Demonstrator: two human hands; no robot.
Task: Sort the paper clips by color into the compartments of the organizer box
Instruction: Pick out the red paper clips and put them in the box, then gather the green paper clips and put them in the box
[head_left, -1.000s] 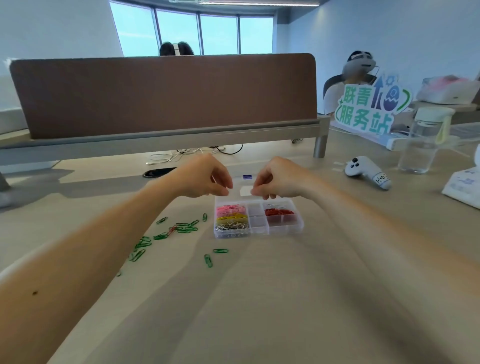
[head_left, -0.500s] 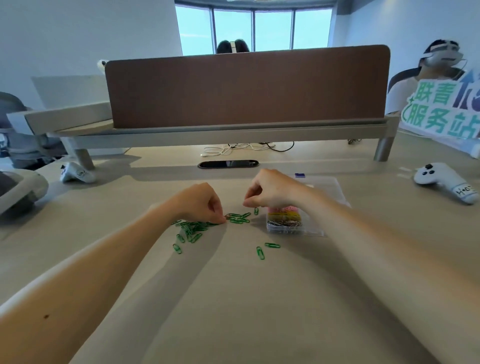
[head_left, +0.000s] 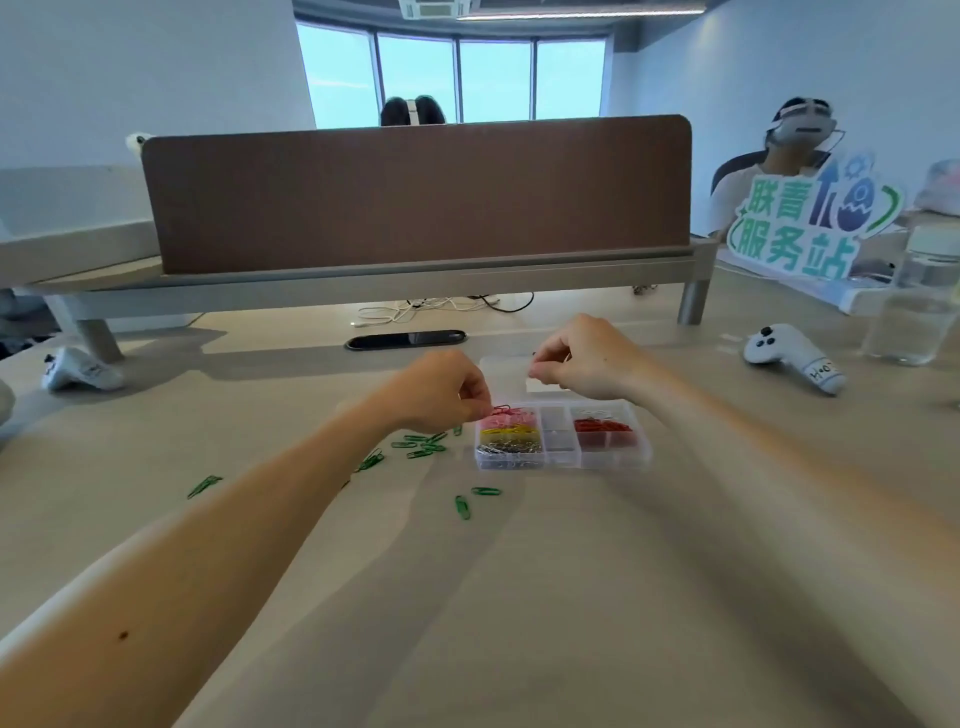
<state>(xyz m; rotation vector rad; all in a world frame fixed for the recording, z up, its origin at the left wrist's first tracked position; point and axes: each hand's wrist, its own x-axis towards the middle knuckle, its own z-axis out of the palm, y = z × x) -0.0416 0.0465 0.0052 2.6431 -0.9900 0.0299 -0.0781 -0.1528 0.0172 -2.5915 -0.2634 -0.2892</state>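
Box (head_left: 613, 460): pink, yellow, silver, red clips sorted | green clips (head_left: 422, 447) loose on worktop (head_left: 519, 597) | left hand (head_left: 447, 392) pinches pink clip (head_left: 501, 410); right hand (head_left: 587, 358) grip narrow, contents unclear.

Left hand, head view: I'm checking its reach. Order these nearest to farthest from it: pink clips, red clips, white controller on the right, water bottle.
From the left hand:
1. pink clips, at its fingertips, box's left column
2. red clips, box's right side
3. white controller, far right
4. water bottle, beyond the controller
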